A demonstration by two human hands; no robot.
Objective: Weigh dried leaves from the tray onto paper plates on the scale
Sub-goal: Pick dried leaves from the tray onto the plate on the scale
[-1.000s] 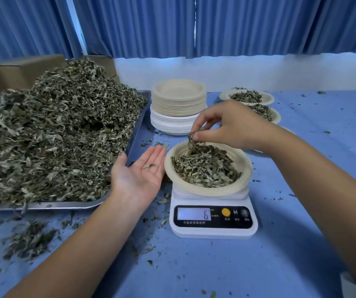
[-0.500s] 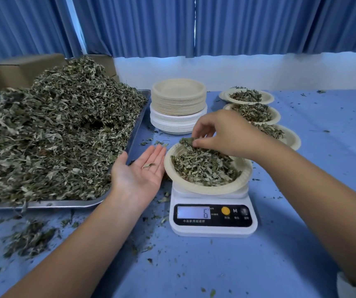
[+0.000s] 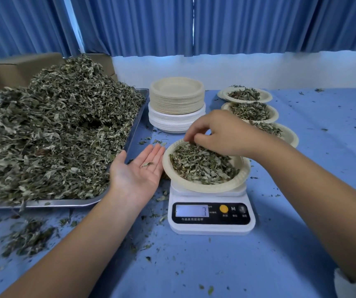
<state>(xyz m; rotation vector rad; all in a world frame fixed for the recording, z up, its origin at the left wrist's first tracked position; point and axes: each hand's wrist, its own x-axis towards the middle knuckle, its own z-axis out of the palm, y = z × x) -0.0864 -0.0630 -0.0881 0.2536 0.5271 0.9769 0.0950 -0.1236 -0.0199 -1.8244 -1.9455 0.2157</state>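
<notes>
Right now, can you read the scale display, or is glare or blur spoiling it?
Head view: no glare on the scale display; it is backlit, and the digit is soft but looks like 3. Same view: the wide lens bows the curtains near the edges; bluish cast overall.

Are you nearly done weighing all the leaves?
Not nearly. Three filled plates sit at the back, so those look done. A fourth plate is on the scale, the right hand touching its leaves, the left hand open beside it. The tray holds a huge heap, and a tall stack of empty plates waits.
</notes>
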